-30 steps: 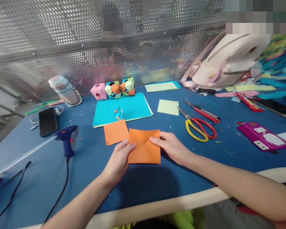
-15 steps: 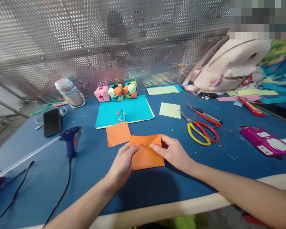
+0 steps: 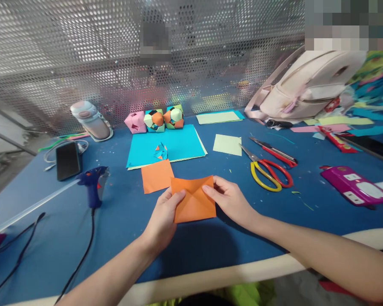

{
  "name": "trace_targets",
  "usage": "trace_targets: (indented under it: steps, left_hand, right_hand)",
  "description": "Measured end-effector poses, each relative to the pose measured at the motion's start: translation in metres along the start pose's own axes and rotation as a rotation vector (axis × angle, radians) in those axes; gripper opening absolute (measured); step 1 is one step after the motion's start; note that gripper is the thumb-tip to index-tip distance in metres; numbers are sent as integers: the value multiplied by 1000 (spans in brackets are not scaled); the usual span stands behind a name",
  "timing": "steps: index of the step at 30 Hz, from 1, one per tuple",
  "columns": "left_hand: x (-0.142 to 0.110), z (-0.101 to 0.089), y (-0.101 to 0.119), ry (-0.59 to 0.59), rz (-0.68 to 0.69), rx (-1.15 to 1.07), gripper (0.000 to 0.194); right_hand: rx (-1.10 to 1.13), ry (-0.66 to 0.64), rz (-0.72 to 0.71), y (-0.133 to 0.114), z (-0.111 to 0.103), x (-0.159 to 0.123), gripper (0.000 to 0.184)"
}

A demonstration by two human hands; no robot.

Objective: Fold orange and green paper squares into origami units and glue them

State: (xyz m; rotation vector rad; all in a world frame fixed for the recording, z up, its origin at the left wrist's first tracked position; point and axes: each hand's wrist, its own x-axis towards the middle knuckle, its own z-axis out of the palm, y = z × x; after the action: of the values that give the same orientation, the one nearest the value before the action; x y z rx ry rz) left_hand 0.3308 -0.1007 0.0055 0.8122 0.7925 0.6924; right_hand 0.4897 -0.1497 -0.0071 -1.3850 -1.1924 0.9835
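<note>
An orange sheet of paper (image 3: 194,206) with crossing creases is held just above the table near its front edge. My left hand (image 3: 164,216) pinches its left side, thumb on top and fingers behind. On the upper right corner, my right hand (image 3: 231,199) grips with the thumb in front and the other fingers partly hidden behind the paper. A second orange square (image 3: 157,176) lies flat just beyond my left hand, touching a stack of blue paper (image 3: 181,142). A small folded blue and orange piece (image 3: 161,151) rests on that stack.
Scissors (image 3: 264,170) and a red cutter (image 3: 274,152) lie to the right, beside a pale green square (image 3: 227,145). Leftward are a glue gun (image 3: 94,185), phone (image 3: 68,160) and bottle (image 3: 91,121). Folded paper balls (image 3: 155,120), a backpack (image 3: 306,93) and a purple power strip (image 3: 357,186) surround.
Both hands still hold the orange sheet. Its creases now bow more, and its surface is tilted slightly differently. The camera view has shifted a little.
</note>
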Motion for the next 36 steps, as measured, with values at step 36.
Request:
trace_targets:
  steps: [36]
  left_hand:
    - [1, -7, -9, 29, 65, 172, 25]
  right_hand:
    - [-11, 17, -24, 3, 1, -1, 27]
